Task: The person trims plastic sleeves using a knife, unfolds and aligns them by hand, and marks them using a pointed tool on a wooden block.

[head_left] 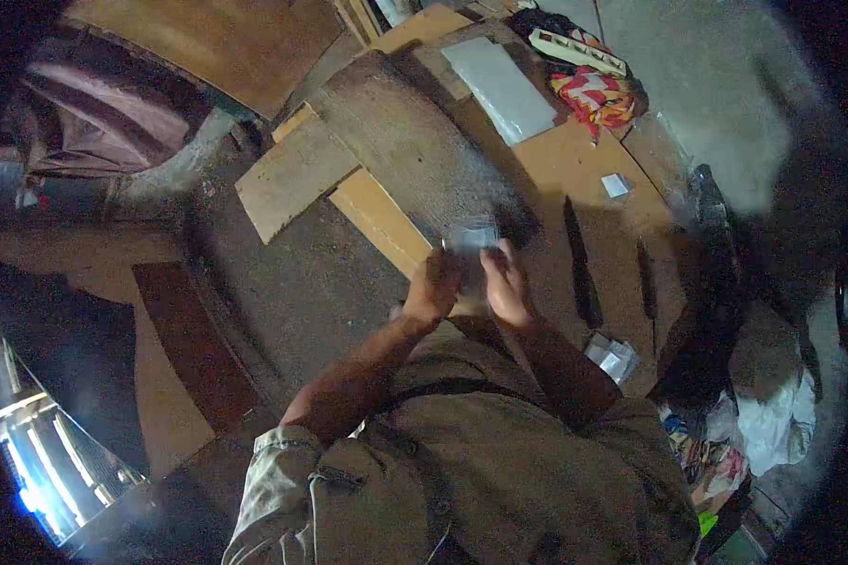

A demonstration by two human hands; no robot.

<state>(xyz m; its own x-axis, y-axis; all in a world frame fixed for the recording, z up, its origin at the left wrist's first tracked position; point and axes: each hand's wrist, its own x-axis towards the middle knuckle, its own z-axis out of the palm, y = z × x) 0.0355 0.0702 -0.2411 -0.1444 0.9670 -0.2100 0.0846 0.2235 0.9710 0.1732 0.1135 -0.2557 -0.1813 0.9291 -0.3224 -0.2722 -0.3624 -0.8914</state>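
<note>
The fingers of the left hand (432, 290) and right hand (510, 290) grasp a blurred clear packet (471, 237); a white square (615, 185) lies near the brown board's (548, 171) right edge.

Left hand (433, 287) and right hand (509, 290) faced each other, close together, before the torso (499, 452).
The left forearm (356, 375) and right forearm (567, 365) slanted inward; the fingers (507, 266) were partly blurred.

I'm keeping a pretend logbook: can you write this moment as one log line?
left hand: holding pale piece | right hand: holding same | piece: blurred, kind unclear | nearby: white square
</note>
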